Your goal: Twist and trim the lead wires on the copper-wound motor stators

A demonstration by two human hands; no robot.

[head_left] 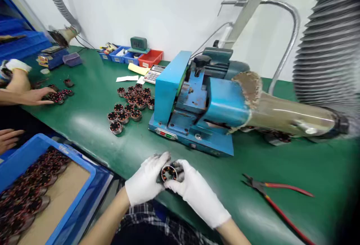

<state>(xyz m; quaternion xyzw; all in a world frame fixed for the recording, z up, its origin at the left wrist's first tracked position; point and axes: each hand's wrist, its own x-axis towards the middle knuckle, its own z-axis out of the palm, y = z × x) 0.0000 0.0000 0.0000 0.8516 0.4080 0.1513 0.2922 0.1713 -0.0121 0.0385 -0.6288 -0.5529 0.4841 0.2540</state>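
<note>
Between my two white-gloved hands is a round motor stator point(169, 174), a metal ring with copper-coloured windings inside, its open face turned up toward me. My left hand point(149, 177) grips its left side, with dark-stained fingertips curled at the rim. From the right, my right hand point(188, 185) closes on it too, thumb along the lower edge and fingers behind. Both hands are over the front edge of the green workbench point(135, 151). Farther back on the left, several similar stators point(129, 104) stand grouped on the bench top.
A blue grinding machine point(194, 106) with a duct stands ahead. Red-handled pliers point(261, 187) lie at right. At left is a blue crate point(92, 174) of stators; beyond it, a co-worker's hand point(39, 96) touches wound parts. A calculator point(153, 74) and red bin point(152, 57) sit behind.
</note>
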